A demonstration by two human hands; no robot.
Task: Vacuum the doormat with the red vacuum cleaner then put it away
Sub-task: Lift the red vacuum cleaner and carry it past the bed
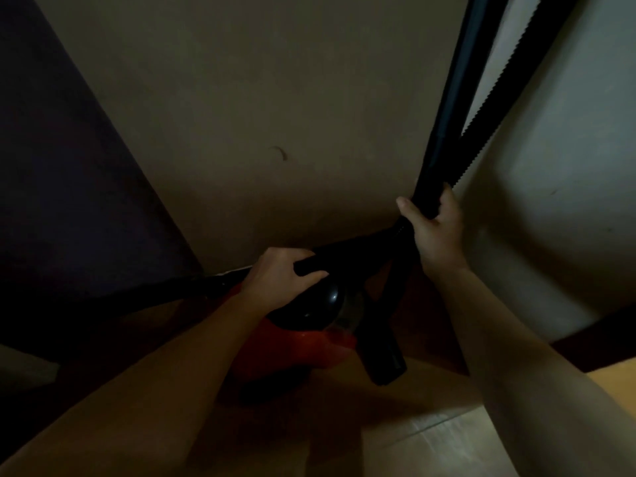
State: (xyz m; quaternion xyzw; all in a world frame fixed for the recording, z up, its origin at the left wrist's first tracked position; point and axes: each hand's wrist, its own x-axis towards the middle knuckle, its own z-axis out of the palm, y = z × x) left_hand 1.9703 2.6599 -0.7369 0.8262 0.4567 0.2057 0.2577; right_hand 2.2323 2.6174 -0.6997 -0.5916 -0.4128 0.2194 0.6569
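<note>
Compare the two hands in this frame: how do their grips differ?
The left hand grips the black handle on top of the red vacuum cleaner, low down. The right hand grips the black tube, higher and nearer the wall. The left hand's handle lies roughly level, while the right hand's tube rises steeply out of view. Both hands curl round black parts of the vacuum cleaner.

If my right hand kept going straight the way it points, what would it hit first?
The right hand grips the black tube; past that, probably the beige wall, though depth is unclear.
</note>
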